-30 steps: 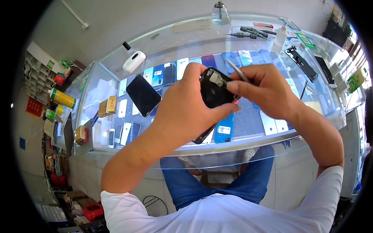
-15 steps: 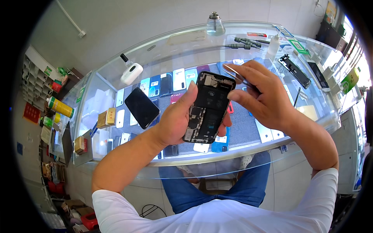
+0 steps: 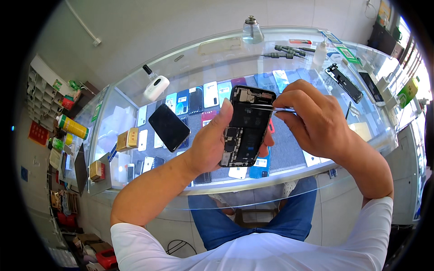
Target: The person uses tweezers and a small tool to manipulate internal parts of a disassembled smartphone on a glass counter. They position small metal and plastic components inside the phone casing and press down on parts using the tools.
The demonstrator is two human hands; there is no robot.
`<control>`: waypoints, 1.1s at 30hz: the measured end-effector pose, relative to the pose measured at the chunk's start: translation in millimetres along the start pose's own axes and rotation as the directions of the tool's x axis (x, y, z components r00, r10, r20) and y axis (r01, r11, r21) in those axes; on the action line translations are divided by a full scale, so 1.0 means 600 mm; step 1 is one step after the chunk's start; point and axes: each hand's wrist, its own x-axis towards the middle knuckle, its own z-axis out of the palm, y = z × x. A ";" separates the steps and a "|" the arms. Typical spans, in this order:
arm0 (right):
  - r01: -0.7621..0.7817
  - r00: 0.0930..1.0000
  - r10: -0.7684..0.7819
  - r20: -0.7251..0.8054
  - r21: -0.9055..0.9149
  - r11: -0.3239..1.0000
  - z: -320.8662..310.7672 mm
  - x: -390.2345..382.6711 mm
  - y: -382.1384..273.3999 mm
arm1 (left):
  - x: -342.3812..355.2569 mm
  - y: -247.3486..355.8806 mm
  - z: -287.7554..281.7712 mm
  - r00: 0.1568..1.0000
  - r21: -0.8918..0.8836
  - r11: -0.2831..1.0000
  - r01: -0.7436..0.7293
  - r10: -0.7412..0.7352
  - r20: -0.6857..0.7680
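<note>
An opened smartphone (image 3: pixel 249 124), with its battery and boards bare, is held tilted above the glass counter. My left hand (image 3: pixel 212 137) wraps around it, thumb on the left edge and fingertips showing past the right edge. Between the thumb and fingers of my right hand (image 3: pixel 312 117) is a pair of metal tweezers (image 3: pixel 284 109). Their tips reach over the upper part of the phone's inside; whether they touch it I cannot tell. A dark-screened phone (image 3: pixel 169 127) lies on the glass left of my left hand.
Beneath the counter glass (image 3: pixel 212 56) several phones lie in rows on grey cloth. Screwdrivers (image 3: pixel 289 52), a glass bottle (image 3: pixel 252 31) and a squeeze bottle (image 3: pixel 319 54) stand or lie at the back. A phone frame part (image 3: pixel 343 83) rests at right, a white device (image 3: pixel 157 87) at left.
My right hand has turned and lowered the tweezers, so they now lie across the phone's upper part instead of pointing up and away. My left hand keeps its hold.
</note>
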 end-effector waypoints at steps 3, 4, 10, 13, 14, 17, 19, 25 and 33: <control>-0.008 1.000 0.008 -0.004 -0.008 1.000 0.001 0.000 -0.002 | -0.001 0.000 0.004 1.000 -0.005 1.000 0.010 -0.010 -0.013; -0.021 1.000 0.021 -0.006 -0.004 1.000 0.002 0.000 -0.001 | -0.002 0.000 0.004 1.000 -0.004 1.000 0.012 -0.012 -0.016; -0.022 1.000 0.022 -0.018 -0.016 1.000 0.003 0.002 0.000 | 0.000 0.000 0.004 1.000 0.027 1.000 0.011 -0.011 -0.017; 0.006 1.000 -0.007 -0.019 -0.022 1.000 0.002 0.003 -0.002 | 0.001 -0.004 0.005 1.000 0.047 0.999 0.007 -0.007 -0.011; 0.007 1.000 -0.007 -0.017 -0.027 1.000 0.002 0.003 -0.002 | 0.001 -0.004 0.005 1.000 0.045 0.999 0.012 -0.011 -0.013; 0.007 1.000 -0.008 -0.017 -0.039 0.999 0.002 0.003 -0.002 | 0.001 -0.001 0.006 1.000 0.053 0.998 0.021 -0.020 -0.019; 0.002 1.000 -0.003 -0.017 -0.050 0.999 0.002 0.003 -0.003 | 0.002 -0.001 0.005 1.000 0.066 0.998 0.022 -0.021 -0.016; 0.030 0.995 -0.036 -0.090 -0.071 0.997 -0.003 0.004 -0.009 | 0.003 -0.001 0.007 1.000 0.054 0.998 0.023 -0.023 -0.003; 0.096 0.985 -0.108 -0.138 -0.088 0.991 0.008 0.003 -0.003 | 0.006 -0.004 -0.001 0.999 0.033 0.999 0.020 -0.021 0.038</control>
